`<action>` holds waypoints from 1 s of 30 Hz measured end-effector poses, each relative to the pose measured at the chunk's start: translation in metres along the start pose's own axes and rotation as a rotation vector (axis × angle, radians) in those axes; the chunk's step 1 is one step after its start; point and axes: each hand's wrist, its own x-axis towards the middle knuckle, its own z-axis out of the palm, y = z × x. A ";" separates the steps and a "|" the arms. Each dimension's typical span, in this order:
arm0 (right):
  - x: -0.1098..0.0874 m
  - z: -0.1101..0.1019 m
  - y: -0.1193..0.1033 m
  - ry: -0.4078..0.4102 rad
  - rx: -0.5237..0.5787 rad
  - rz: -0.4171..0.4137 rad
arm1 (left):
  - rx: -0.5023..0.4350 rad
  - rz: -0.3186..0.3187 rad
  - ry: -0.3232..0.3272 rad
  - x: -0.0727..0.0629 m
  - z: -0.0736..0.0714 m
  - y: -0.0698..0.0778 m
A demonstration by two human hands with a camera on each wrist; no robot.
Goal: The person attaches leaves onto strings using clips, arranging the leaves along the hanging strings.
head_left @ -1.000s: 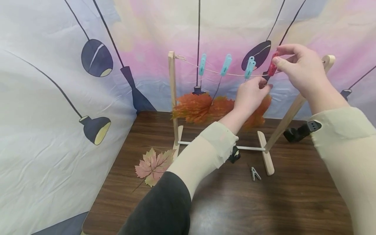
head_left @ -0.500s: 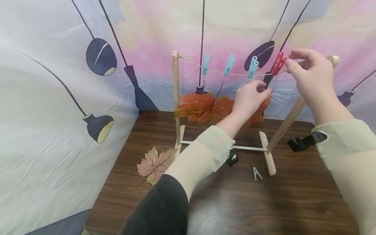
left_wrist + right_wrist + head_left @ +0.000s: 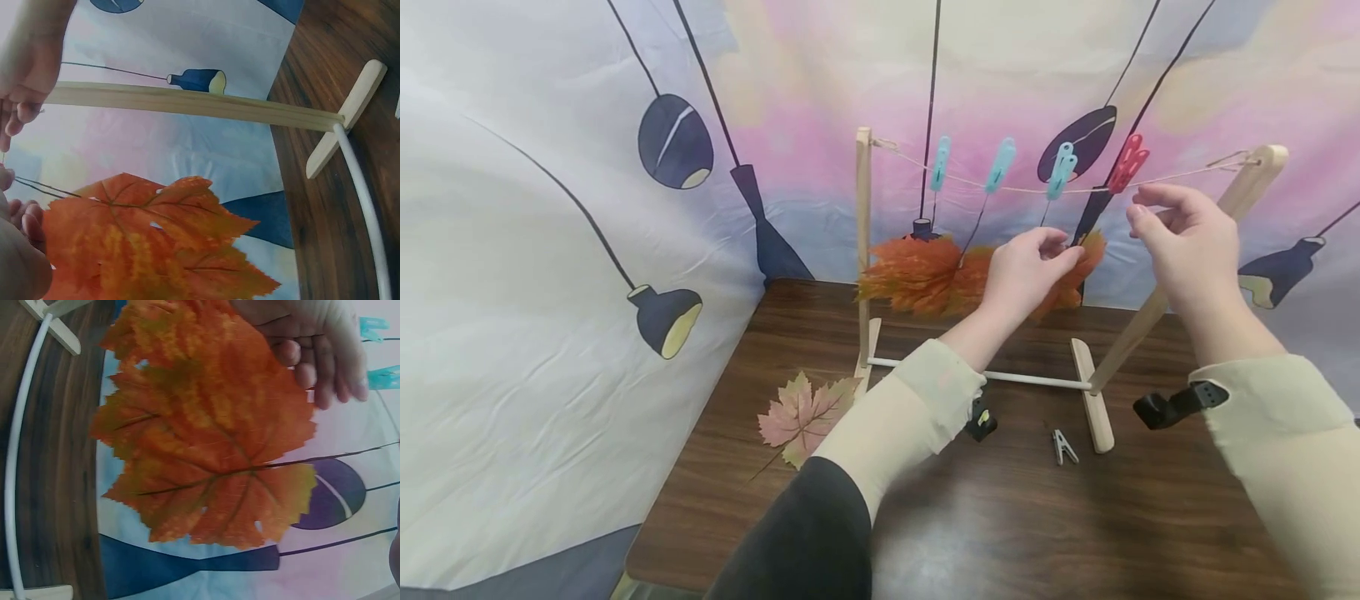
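Note:
In the head view, the left hand (image 3: 1030, 271) hovers before the row of orange leaves (image 3: 917, 271), thumb and fingers apart. The right hand (image 3: 1195, 246) is just below and right of a red clothespin (image 3: 1128, 165), fingers loosely bent, nothing visible in them. That clothespin is clipped on a thin string (image 3: 1187, 174), beside three light-blue clothespins (image 3: 1062, 172). The leaves hang by thin dark stems. In the right wrist view an orange leaf (image 3: 231, 469) hangs with its stem running toward the string, and the left hand (image 3: 319, 347) is beside it.
The string spans a wooden frame (image 3: 863, 250) with a white lower rod (image 3: 1037, 380), standing on a brown table (image 3: 985, 517). On the table lie a pink-green leaf (image 3: 802, 417) and a grey clothespin (image 3: 1063, 447). A lamp-patterned cloth (image 3: 820, 75) hangs behind.
The right hand has let go of the red clothespin and moved down to the right, leaving it on the string. The left hand has lowered slightly and its fingers have parted.

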 end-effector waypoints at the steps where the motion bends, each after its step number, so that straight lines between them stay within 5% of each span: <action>1: -0.002 0.001 0.003 -0.004 -0.005 -0.002 | -0.009 0.007 0.009 -0.001 0.000 -0.002; 6: -0.011 0.008 0.015 -0.018 -0.007 0.013 | -0.048 0.046 0.050 -0.007 0.002 -0.010; 17: -0.031 0.027 0.046 -0.031 -0.034 0.013 | -0.077 0.086 0.000 -0.029 0.001 -0.027; 30: -0.061 0.048 0.085 -0.074 -0.055 0.054 | -0.076 0.166 0.041 -0.046 0.002 -0.058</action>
